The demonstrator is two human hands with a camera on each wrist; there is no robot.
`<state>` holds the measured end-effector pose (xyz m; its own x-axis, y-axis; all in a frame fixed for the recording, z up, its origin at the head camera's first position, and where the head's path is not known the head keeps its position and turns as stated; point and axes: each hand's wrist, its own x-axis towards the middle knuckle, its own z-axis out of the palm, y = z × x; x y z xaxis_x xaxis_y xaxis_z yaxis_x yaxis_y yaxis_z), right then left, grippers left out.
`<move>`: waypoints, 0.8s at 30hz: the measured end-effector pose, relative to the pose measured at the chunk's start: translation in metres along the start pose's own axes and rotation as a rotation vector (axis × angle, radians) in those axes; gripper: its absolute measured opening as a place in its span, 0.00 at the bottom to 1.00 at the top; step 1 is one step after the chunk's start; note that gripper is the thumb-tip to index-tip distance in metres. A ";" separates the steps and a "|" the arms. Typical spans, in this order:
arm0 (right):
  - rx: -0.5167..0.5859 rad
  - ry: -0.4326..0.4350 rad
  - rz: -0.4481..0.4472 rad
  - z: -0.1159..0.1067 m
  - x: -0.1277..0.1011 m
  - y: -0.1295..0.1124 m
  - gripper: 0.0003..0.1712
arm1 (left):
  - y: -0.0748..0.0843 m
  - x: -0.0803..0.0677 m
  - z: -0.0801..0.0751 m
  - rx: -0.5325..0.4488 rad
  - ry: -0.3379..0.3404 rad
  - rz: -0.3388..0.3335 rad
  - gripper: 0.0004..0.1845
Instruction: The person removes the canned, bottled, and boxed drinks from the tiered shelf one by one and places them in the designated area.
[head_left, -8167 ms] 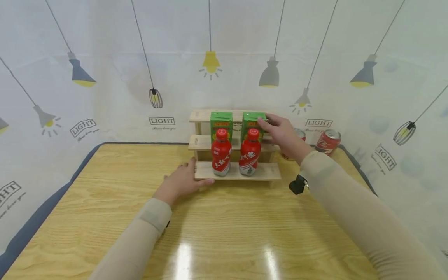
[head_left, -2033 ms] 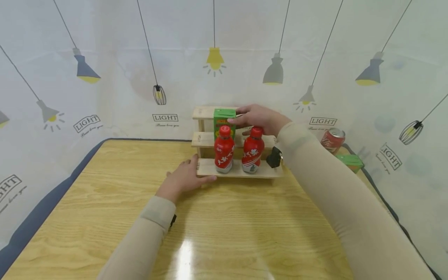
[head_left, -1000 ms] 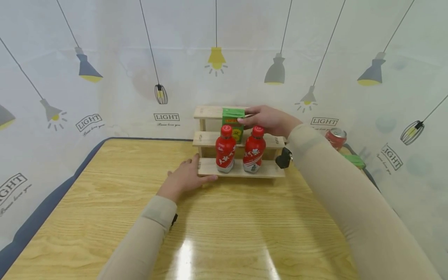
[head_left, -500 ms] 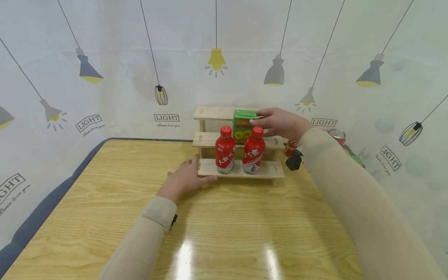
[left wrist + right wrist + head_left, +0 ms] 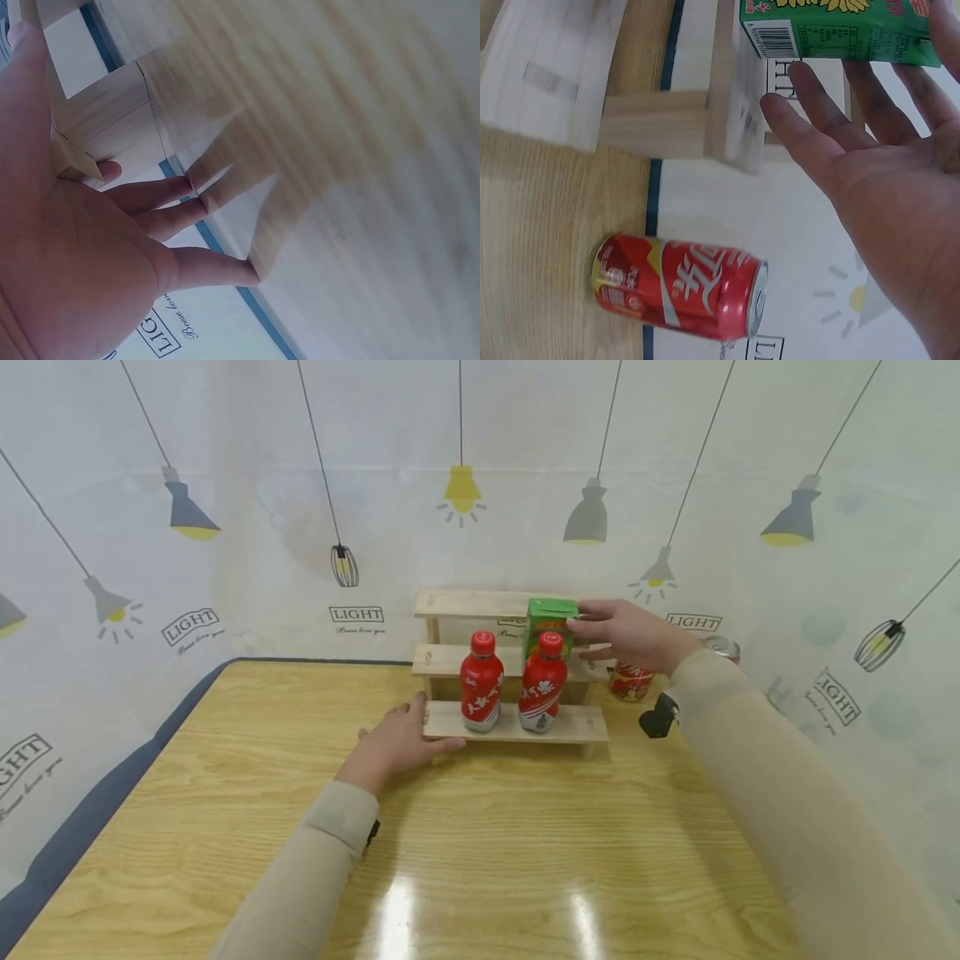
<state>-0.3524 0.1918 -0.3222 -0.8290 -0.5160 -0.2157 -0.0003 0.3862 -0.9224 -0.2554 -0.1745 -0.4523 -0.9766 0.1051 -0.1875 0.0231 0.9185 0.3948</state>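
Nearest the person, the left hand [image 5: 390, 745] lies flat on the wooden table [image 5: 480, 852], fingers straight and slightly spread, its fingertips [image 5: 112, 171] touching the left end of the lowest step of the small wooden rack [image 5: 450, 721]. On that bottom step two red bottles [image 5: 481, 680] stand upright side by side. Behind the right-hand bottle, on the middle step, stands the green carton [image 5: 550, 622]. The right hand [image 5: 626, 633] holds it near its top from the right side, thumb and fingers pinching it; in the right wrist view the other fingers [image 5: 817, 142] stretch out straight beneath the box. Just right of the rack, a red can [image 5: 679, 286] stands on the table near the backdrop.
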 end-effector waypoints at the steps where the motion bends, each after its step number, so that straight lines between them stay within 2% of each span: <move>1: 0.001 0.008 -0.001 -0.002 -0.002 0.002 0.36 | 0.000 0.000 0.000 0.002 0.000 0.002 0.71; 12: 0.040 0.016 -0.003 -0.017 -0.020 0.013 0.36 | 0.001 -0.001 0.001 -0.016 -0.006 -0.003 0.72; 24: -0.021 0.034 -0.018 -0.031 -0.036 0.022 0.40 | -0.001 0.001 0.003 -0.009 -0.006 -0.001 0.73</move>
<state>-0.3395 0.2426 -0.3252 -0.8474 -0.4966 -0.1881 -0.0264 0.3932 -0.9191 -0.2561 -0.1740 -0.4558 -0.9753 0.1067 -0.1935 0.0203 0.9153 0.4023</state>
